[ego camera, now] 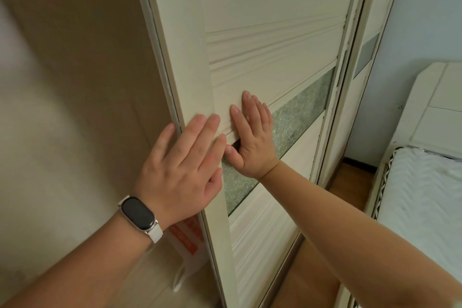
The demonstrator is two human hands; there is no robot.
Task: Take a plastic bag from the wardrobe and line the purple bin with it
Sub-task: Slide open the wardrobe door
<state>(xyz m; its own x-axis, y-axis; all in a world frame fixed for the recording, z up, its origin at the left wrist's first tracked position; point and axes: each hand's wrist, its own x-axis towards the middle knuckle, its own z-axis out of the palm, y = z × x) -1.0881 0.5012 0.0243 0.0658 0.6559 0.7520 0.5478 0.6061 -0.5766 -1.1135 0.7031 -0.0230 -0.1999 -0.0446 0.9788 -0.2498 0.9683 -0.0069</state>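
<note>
Two flat palms: left hand (pixel 185 165), right hand (pixel 252 137) press one wardrobe door (pixel 250 20), gripping nothing.

Pale blue wall (pixel 430 20), wood floor (pixel 350 182), white bed (pixel 425 197) rt.

Matt ribbed wardrobe door (pixel 262 40), frosted glass strip (pixel 297 117)

Nothing here can be read. The only print is an orange-red block with pale marks on a white plastic bag (pixel 187 236), which shows just left of the wardrobe door (pixel 250 32), at its lower edge. The marks are too blurred to make out as letters or numbers. The wristband screen (pixel 138 213), left of the door, is dark and blank.
</note>
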